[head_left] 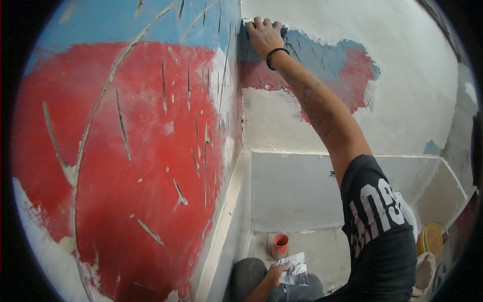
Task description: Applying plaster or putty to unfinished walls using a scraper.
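Observation:
My right hand (pixel 265 36) is raised against the far wall, close to the corner. Its fingers are curled over a dark, wide putty scraper (pixel 285 31), mostly hidden under the hand, with white putty along its upper edge. Blue paint (pixel 322 58) with scratches shows beside and below the scraper, bordered by white filler (pixel 392 30). Low in front of my body, my left hand (pixel 274 275) grips a flat square plate (pixel 302 278) by its left edge. A smear of white putty (pixel 297 267) lies on the plate.
The left wall (pixel 146 116) is red and blue, with gouges and a long cut groove. A ledge (pixel 297 152) runs below the far wall. A red cup (pixel 280 245) stands on the floor, and a yellow bucket (pixel 430 238) is at the right beside a pale sack (pixel 425 272).

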The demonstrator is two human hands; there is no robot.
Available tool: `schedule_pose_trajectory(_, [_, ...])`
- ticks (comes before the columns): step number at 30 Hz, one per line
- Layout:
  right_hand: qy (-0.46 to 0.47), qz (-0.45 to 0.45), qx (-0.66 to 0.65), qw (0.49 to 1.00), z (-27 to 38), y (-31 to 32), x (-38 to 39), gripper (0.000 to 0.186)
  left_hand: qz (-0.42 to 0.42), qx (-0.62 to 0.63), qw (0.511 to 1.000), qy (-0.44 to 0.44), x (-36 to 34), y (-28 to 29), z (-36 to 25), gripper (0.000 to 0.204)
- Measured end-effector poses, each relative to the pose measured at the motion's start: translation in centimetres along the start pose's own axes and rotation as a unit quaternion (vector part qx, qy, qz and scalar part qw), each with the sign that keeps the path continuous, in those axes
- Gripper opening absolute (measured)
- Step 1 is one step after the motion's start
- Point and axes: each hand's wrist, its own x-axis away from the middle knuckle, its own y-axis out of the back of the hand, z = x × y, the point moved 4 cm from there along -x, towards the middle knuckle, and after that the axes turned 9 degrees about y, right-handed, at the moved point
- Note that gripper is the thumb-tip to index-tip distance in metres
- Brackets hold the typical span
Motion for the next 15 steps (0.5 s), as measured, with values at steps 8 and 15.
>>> schedule_pose_trajectory(8, [0.012,-0.028,0.022,0.999,3.0,-1.7,3.8,0.025,-0.043,-0.007,0.999,-0.029,-1.3,0.7,0.7,0.028])
schedule_pose_trajectory(15, [0.076,0.053,-0.037,0.995,6.9,-1.0,10.5,0.019,-0.177,-0.179,0.968,-0.002,-0.1,0.7,-0.6,0.02])
